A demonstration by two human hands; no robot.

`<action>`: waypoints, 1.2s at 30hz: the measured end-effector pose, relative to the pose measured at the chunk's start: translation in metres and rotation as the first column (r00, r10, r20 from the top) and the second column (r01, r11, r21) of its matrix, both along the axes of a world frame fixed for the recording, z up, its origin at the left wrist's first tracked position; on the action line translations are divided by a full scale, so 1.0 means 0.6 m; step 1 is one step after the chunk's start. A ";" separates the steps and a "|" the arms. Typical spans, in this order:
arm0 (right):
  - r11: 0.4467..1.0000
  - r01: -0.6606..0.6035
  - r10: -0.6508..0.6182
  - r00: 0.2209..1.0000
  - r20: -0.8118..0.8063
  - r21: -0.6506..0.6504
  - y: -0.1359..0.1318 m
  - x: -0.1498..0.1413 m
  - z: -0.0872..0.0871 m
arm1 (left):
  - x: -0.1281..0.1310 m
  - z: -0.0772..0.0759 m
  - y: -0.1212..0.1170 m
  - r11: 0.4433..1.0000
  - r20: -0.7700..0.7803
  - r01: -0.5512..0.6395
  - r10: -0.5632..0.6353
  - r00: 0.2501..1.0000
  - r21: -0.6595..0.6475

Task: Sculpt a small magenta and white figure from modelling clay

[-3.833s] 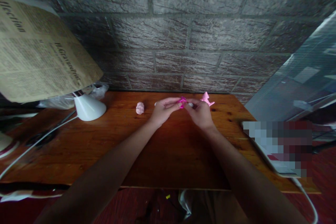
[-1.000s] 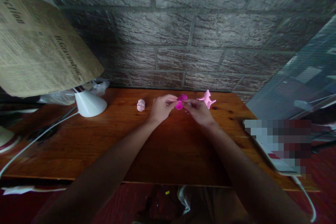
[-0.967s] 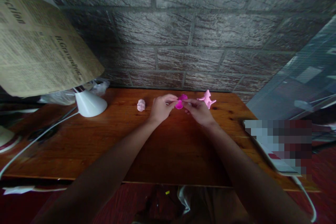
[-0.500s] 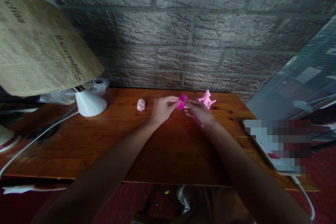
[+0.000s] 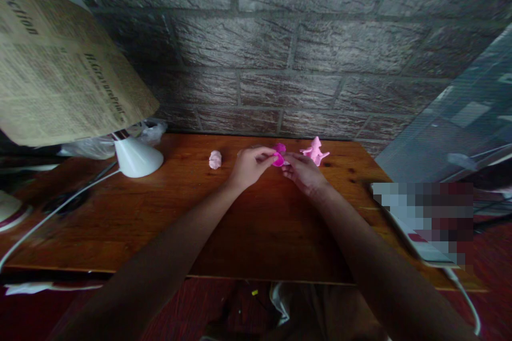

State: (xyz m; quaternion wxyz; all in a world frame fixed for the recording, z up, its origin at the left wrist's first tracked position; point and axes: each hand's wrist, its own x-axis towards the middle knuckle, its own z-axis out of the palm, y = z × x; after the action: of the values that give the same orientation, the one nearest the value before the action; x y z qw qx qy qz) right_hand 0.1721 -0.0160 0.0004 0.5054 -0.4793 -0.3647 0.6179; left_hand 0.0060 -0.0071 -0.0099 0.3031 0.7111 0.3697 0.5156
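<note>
Head view: two bare hands meet over a brown wooden table (image 5: 160, 213) at a bright-magenta, thin, rounded piece (image 5: 279, 160).

Near the centre of the frame, the left hand (image 5: 250, 166) pinches the magenta piece between thumb and fingers; the right hand (image 5: 306, 172) has its fingers drawn narrow at the piece's right edge — whether they grip it, I cannot tell. Just right of that hand sits a light-pink, pointed, many-armed shape (image 5: 317, 153); left of centre lies a pale-pink, lumpy blob (image 5: 215, 160), apart from the left hand. A lamp with a newsprint-patterned shade (image 5: 64, 74) and white conical base (image 5: 138, 159) fills the upper left — grey brick wall (image 5: 260, 42) behind.
</note>
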 end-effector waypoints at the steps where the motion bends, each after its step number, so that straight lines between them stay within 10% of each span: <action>1: 1.000 0.003 -0.003 1.000 -0.012 -0.006 0.000 -0.001 0.001 | 0.000 -0.001 0.001 1.000 0.013 0.014 -0.013 1.000 -0.022; 12: 0.999 0.011 -0.017 0.992 -0.124 -0.045 -0.003 -0.004 0.006 | -0.001 0.004 0.009 0.876 0.356 0.180 -0.010 0.934 -0.447; 20: 0.995 -0.037 0.013 0.970 -0.243 -0.095 -0.006 -0.004 0.014 | -0.002 0.002 0.013 0.805 0.489 0.311 -0.030 0.872 -0.506; 36: 0.998 0.008 -0.019 0.984 -0.175 -0.067 -0.007 -0.006 0.012 | 0.006 -0.002 0.005 0.960 0.188 0.090 -0.040 0.981 -0.267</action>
State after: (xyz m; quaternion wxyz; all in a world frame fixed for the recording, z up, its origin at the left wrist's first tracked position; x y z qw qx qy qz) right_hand 0.1687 -0.0203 0.0076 0.5236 -0.4419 -0.2946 0.6662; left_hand 0.0097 -0.0042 -0.0114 0.4476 0.6245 0.3848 0.5115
